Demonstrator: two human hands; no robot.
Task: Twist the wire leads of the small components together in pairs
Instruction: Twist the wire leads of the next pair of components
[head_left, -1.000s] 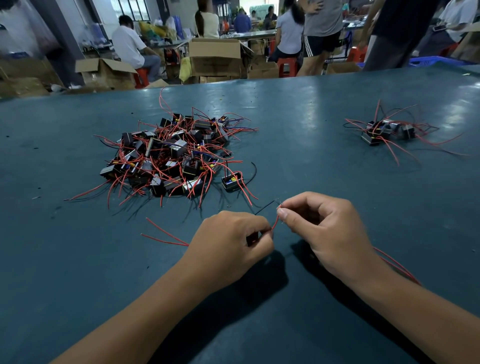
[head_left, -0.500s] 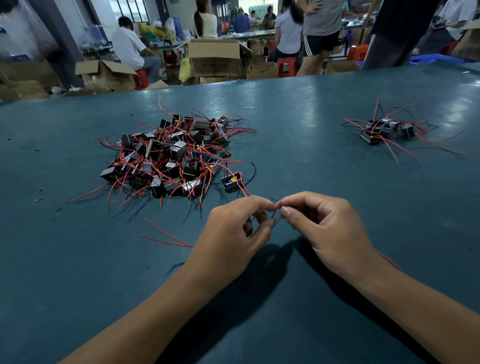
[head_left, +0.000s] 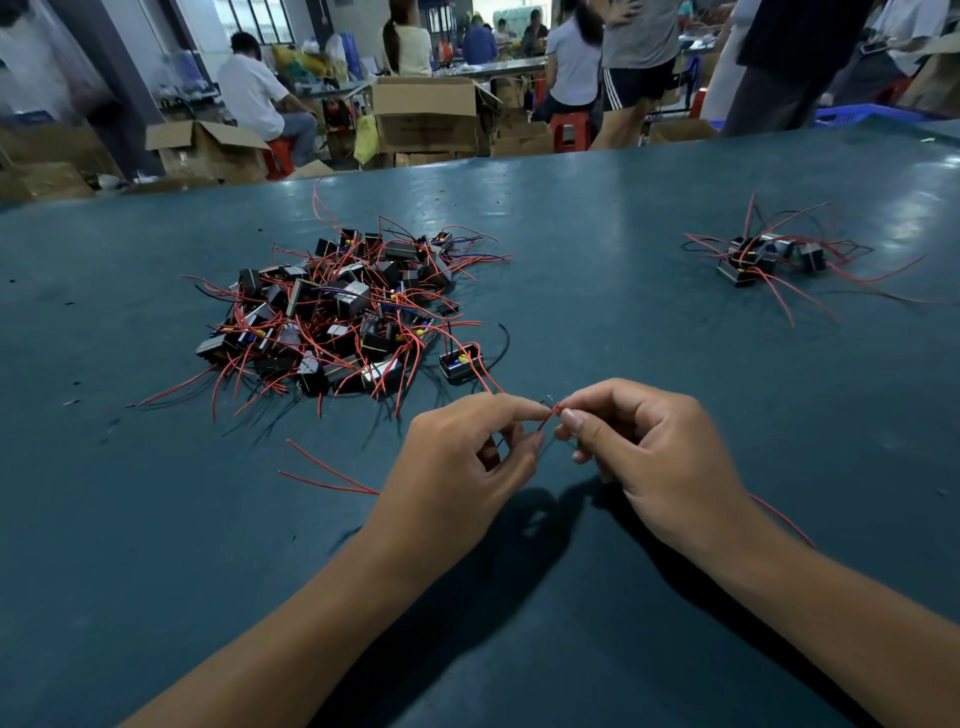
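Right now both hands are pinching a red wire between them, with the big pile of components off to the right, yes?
Not quite. The head view shows the big pile on the left; the small pile is on the right. Left hand and right hand do pinch the red wire.

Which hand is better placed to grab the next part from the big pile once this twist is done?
Left, probably. The left hand sits nearer the big pile, which lies ahead on its side; the right hand would have to cross over. Both now pinch the red wire, so neither is free yet.
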